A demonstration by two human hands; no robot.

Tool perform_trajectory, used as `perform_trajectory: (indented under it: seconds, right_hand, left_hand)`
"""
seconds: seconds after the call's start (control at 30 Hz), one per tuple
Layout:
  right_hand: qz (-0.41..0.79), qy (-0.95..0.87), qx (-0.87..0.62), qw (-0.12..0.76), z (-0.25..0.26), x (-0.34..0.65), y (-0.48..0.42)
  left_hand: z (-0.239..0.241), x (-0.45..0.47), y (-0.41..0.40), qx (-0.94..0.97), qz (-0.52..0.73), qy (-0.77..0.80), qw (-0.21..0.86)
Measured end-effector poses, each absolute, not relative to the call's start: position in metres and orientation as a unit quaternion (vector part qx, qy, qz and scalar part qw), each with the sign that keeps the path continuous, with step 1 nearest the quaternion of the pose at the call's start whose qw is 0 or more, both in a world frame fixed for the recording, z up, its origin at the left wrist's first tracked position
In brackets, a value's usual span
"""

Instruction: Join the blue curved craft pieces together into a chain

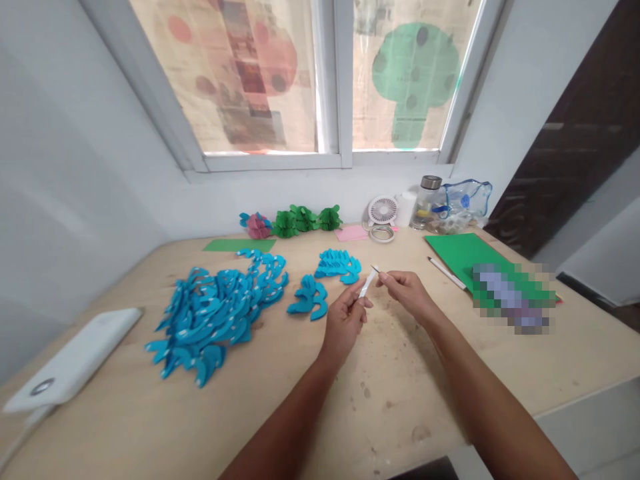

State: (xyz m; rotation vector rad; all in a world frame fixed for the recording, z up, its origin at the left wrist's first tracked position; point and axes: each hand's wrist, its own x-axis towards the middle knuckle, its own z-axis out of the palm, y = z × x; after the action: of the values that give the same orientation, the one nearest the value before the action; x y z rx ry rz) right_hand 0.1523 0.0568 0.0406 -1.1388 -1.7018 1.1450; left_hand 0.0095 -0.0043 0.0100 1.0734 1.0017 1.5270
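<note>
My left hand (347,317) pinches a short white strip (369,283) between thumb and fingers, its free end tilted up to the right. Close by on the right, the closed fingers of my right hand (406,288) grip a thin dark pointed tool (375,269), whose tip meets the strip's upper end; its exact kind is too small to tell. Just beyond my left hand lie two small bunches of folded blue paper pieces, a nearer bunch (305,303) and a farther bunch (336,262). A big heap of similar blue paper pieces (215,303) with white spots spreads to the left.
Green paper figures (304,219) and a pink one (257,227) stand along the wall. Farther right are a small fan (383,211), a tape roll (381,233) and a bottle (427,200). Green sheets (460,250) and a white pen (447,273) lie right; a power bank (75,360) lies left.
</note>
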Motion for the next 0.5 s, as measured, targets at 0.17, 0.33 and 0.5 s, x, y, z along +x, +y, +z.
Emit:
perform_trajectory:
  seconds: [0.17,0.33,0.5]
  right_hand:
    - [0.409,-0.679,-0.462,0.397,0.0411,0.1517,0.0569]
    - [0.396,-0.692,-0.465,0.384,0.0399,0.1516,0.058]
    - [0.408,-0.7,-0.451,0.374,0.0378,0.1518,0.0586]
  left_hand:
    - [0.0094,0.0094,-0.0035,0.448,0.628,0.411,0.486]
    - [0.0098,0.009,-0.0031,0.441,0.637,0.409,0.482]
    - [0.01,0.0085,-0.0034,0.447,0.645,0.399,0.474]
